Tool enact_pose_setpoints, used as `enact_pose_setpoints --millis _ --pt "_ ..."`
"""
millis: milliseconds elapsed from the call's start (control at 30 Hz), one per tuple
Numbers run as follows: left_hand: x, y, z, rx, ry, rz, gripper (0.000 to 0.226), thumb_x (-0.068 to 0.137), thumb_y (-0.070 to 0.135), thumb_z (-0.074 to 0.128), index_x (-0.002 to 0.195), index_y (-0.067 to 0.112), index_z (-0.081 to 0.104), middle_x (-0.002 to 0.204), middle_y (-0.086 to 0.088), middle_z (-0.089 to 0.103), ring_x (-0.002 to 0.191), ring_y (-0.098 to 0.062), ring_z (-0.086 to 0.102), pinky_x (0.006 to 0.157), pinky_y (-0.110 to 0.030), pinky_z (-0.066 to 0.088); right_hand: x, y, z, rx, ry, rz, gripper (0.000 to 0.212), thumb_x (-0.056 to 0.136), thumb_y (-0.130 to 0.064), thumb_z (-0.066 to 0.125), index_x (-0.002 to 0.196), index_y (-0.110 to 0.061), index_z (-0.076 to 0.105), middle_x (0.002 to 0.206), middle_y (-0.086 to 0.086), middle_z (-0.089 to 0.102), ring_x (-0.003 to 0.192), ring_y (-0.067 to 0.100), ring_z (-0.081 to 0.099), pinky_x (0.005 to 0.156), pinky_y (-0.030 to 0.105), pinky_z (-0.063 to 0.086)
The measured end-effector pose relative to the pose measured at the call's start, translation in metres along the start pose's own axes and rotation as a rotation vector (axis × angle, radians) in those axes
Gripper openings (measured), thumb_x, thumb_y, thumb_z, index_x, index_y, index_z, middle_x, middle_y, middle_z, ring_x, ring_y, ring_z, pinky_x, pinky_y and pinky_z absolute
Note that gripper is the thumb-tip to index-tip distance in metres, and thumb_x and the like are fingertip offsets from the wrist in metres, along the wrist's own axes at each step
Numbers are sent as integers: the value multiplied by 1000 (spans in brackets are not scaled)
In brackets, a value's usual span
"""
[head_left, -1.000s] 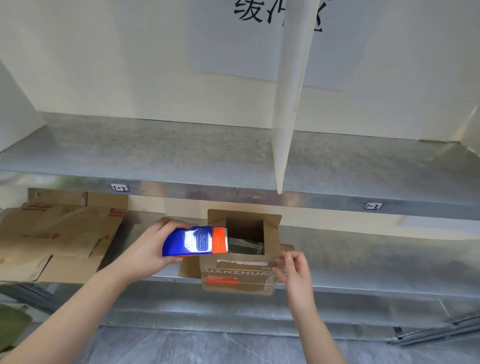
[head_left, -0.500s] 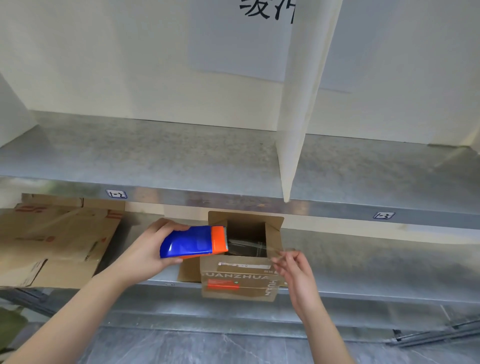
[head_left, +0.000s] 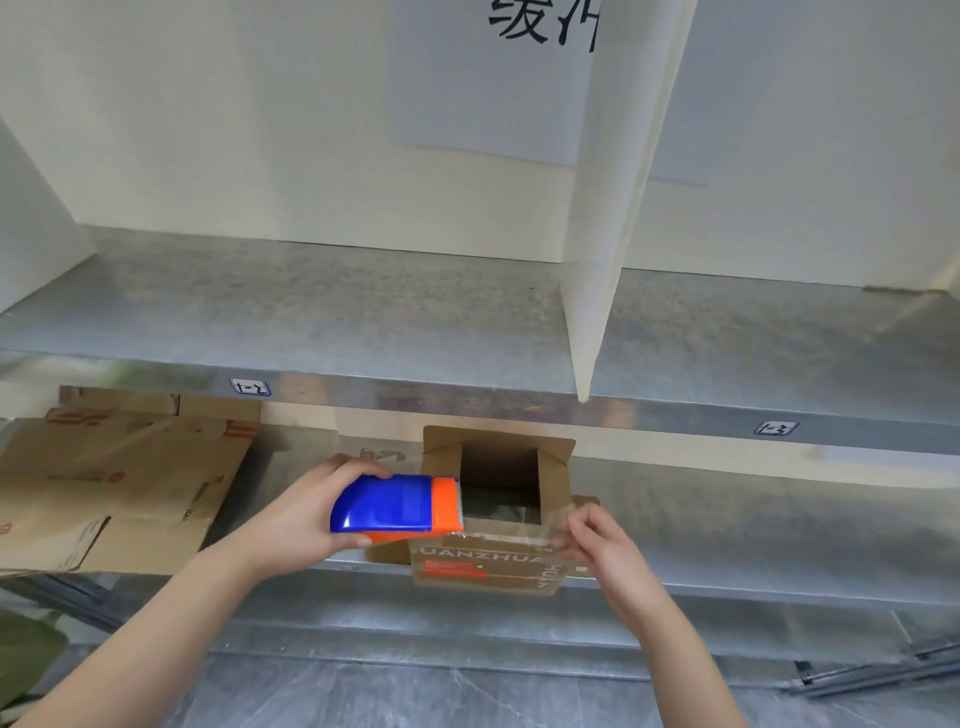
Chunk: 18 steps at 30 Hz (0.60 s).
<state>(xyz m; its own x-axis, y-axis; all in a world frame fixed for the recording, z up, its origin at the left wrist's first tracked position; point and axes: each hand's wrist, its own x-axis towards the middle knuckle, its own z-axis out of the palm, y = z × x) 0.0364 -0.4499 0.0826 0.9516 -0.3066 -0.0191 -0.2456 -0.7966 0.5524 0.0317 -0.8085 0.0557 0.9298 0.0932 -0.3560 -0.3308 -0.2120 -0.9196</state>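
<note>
Gleaming blue-and-orange tape dispenser (head_left: 387, 503), clear tape (head_left: 511, 533)

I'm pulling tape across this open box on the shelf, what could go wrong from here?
The clear tape stretched between the tape dispenser and your right hand may sag and stick to itself or an open flap. The box sits at the front edge of the shelf, so pressing down could tip it off.

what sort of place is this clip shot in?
Probably a warehouse packing or storage bay: grey galvanised metal shelves with numbered slot labels, flattened brown cardboard cartons on the lower shelf, and clear tape stretched from a blue-and-orange tape dispenser over a small open brown cardboard box.
</note>
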Motion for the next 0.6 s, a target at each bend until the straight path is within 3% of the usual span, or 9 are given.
enact_pose_setpoints --millis 100,200,333,500,600 --pt "-2 -6 4 -8 -55 -15 69 73 31 80 126 47 38 128 25 43 118 15 32 91 -4 30 -5 2 -14 27 -115 69 21 103 -19 44 89 -5 51 96 12 66 88 24 66 75 30 55" --pt "2 -9 6 -29 -70 -27 68 73 31 80 121 50 37 127 27 42 117 14 35 89 -6 33 7 1 -22 -6 -227 143 19 100 -24 49 85 -12 50 92 2 65 75 15 61 55 22 41" --pt "9 -12 6 -38 -67 -30 67 72 29 81 121 49 39 127 29 42 118 13 35 91 -5 32 25 -3 -27 15 -298 190 18 89 -30 55 80 -17 47 87 -2 65 73 16 62 48 18 30" --pt "22 -16 10 -62 -80 -60 66 71 32 80 119 52 40 127 22 46 116 6 42 92 -15 36 26 13 -28 142 -144 145 16 98 -23 52 91 -9 54 85 3 63 65 12 56 49 19 31" --pt "28 -15 11 -64 -104 -57 66 71 33 79 119 54 39 126 21 47 115 4 44 91 -16 37 23 14 -22 241 8 96 15 100 -23 50 98 -10 58 89 1 68 67 17 61 54 24 42"
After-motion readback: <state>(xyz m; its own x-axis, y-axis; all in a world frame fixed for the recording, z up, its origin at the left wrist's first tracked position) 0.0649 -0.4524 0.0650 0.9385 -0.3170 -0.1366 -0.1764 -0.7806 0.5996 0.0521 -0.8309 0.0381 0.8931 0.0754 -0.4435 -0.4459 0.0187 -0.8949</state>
